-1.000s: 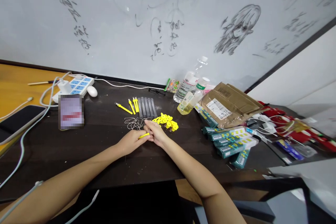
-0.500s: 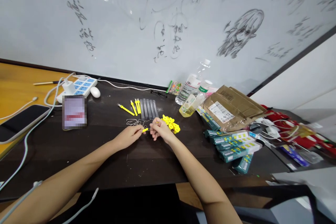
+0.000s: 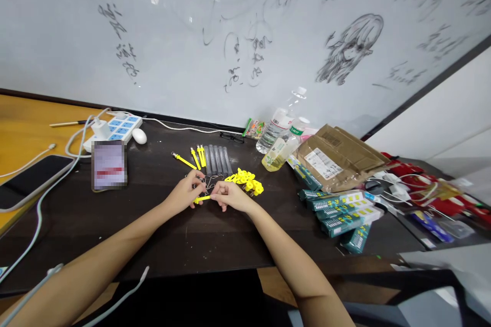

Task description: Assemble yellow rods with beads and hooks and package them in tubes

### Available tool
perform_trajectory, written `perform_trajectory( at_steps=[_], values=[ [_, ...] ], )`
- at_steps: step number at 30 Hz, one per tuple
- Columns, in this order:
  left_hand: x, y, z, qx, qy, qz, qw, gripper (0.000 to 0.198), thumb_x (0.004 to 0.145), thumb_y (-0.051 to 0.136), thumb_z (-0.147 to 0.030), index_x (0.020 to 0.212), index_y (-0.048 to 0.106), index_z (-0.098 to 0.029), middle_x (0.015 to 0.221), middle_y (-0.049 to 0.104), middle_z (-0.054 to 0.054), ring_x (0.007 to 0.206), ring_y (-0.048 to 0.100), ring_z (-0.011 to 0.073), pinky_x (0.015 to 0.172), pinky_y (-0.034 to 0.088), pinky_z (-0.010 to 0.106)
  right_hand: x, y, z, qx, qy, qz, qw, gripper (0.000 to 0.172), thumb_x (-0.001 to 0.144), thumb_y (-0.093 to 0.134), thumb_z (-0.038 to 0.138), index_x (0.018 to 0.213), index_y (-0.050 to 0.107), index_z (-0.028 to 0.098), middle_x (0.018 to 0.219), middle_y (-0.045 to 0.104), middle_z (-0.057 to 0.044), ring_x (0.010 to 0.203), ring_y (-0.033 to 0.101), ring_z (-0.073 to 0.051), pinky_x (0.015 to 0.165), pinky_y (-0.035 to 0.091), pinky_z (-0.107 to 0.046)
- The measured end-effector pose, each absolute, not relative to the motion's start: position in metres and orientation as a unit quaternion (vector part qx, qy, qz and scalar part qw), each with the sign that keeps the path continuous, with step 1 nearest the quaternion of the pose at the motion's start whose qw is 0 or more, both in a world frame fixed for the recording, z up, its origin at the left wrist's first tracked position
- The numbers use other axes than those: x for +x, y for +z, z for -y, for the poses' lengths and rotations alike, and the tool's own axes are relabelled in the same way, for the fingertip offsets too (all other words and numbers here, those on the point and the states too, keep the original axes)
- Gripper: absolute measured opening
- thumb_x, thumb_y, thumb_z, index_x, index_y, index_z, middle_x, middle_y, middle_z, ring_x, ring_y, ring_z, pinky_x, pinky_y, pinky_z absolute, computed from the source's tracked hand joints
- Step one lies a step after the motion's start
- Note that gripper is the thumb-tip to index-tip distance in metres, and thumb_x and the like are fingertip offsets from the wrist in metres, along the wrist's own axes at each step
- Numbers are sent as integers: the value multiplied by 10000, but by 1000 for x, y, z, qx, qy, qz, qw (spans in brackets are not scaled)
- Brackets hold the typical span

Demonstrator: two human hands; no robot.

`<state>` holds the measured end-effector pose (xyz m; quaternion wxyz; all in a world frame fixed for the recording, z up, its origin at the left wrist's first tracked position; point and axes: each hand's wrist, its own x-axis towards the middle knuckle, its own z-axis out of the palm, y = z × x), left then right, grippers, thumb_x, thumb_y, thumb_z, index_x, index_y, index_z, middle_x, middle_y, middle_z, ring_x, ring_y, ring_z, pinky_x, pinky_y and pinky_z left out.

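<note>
My left hand and my right hand meet over the dark table, fingers pinched on the two ends of one small yellow stick piece. Just behind the hands lies a tangle of thin metal wire clips. A heap of yellow plastic pieces sits right of my right hand. Several clear tubes lie side by side further back, with finished yellow sticks to their left.
A power strip, white mouse, cables and a phone are at the left. Bottles, a cardboard parcel and green packets crowd the right. A whiteboard wall stands behind.
Both hands have shifted slightly forward and stayed together on the yellow piece; it now lies level between the fingertips. The camera has tilted a little.
</note>
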<state>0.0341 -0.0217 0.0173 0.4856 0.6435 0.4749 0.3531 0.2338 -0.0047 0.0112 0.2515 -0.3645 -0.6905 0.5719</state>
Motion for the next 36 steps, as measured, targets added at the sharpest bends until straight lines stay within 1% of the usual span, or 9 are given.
perform_trajectory(
  at_steps=[3, 6, 9, 12, 15, 21, 24, 29, 36],
  values=[
    [32, 18, 20, 639, 392, -484, 452, 338, 823, 485, -410, 1095, 439, -213, 947, 651, 48, 625, 654, 157, 492, 521, 270, 234, 10, 4, -359, 585, 677, 266, 306, 752, 656, 422, 749, 505, 155, 519, 578, 62, 374, 526, -63, 398, 435, -166],
    [30, 19, 21, 676, 430, -485, 350, 314, 848, 477, -380, 1109, 466, -206, 1031, 644, 67, 835, 663, 189, 710, 535, 335, 234, 10, 1, -362, 602, 649, 293, 333, 744, 662, 442, 747, 487, 159, 537, 615, 41, 389, 556, -72, 384, 398, -149],
    [29, 21, 22, 684, 490, -484, 242, 310, 865, 471, -328, 1150, 466, -207, 1187, 578, 93, 1124, 553, 222, 905, 466, 387, 232, 10, -1, -380, 623, 594, 339, 369, 713, 687, 468, 733, 481, 163, 533, 620, 36, 392, 559, -76, 394, 417, -158],
    [29, 22, 19, 629, 572, -486, 203, 413, 847, 519, -297, 1237, 414, -211, 1284, 513, 117, 1208, 485, 227, 1005, 384, 432, 229, 8, -3, -379, 653, 524, 394, 391, 686, 712, 476, 723, 467, 174, 521, 599, 56, 388, 529, -64, 431, 466, -180],
    [31, 18, 12, 560, 625, -459, 293, 504, 806, 586, -337, 1254, 397, -203, 1238, 550, 128, 1138, 540, 220, 953, 434, 411, 224, 5, -2, -352, 683, 477, 426, 381, 697, 714, 462, 723, 456, 183, 524, 583, 65, 406, 506, -54, 464, 487, -187],
    [37, 16, 11, 541, 548, -405, 493, 438, 746, 628, -506, 977, 592, -135, 930, 686, 100, 842, 657, 211, 734, 534, 339, 216, 5, 8, -332, 710, 461, 417, 397, 701, 715, 473, 745, 435, 196, 551, 576, 61, 453, 527, -67, 493, 511, -203],
    [36, 17, 13, 525, 547, -412, 505, 480, 723, 642, -539, 957, 630, -120, 869, 697, 92, 739, 659, 190, 696, 540, 327, 214, 8, 12, -314, 726, 476, 384, 398, 727, 686, 496, 777, 425, 200, 621, 619, 34, 525, 584, -95, 532, 540, -241],
    [34, 16, 13, 544, 533, -413, 500, 508, 761, 610, -515, 1085, 646, -125, 789, 684, 51, 656, 618, 148, 659, 528, 294, 212, 12, 17, -287, 749, 506, 317, 398, 809, 541, 581, 882, 425, 208, 731, 669, -18, 634, 665, -156, 599, 567, -320],
    [37, 16, 15, 567, 511, -399, 507, 517, 814, 552, -474, 1194, 605, -127, 748, 637, 24, 640, 582, 126, 641, 512, 262, 211, 8, 21, -276, 766, 527, 245, 376, 805, 589, 521, 908, 502, 170, 739, 662, -37, 618, 665, -161, 519, 565, -288]
  ],
)
